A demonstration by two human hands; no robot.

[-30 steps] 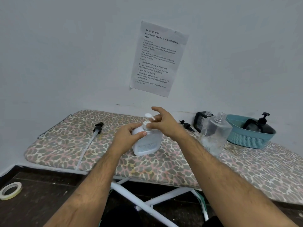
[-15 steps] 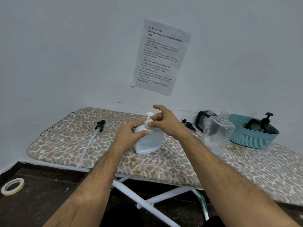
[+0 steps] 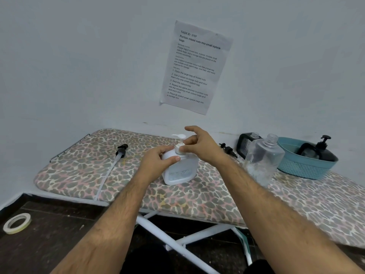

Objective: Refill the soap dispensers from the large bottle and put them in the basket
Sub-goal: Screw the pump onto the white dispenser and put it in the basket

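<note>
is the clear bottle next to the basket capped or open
Open. The clear bottle stands upright on the board with its threaded neck bare, no cap or pump on it.

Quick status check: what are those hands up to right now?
Left hand grips white dispenser. Right hand pinches its pump collar. Nothing in the way.

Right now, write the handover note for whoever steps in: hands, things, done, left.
Left hand holds the white dispenser upright on the ironing board.
Right hand pinches its pump collar.
Clear bottle, uncapped, stands beside the teal basket.
Done: one black dispenser in the basket.
Left: basket the white one; another black dispenser stands uncapped, loose pumps nearby.
</note>
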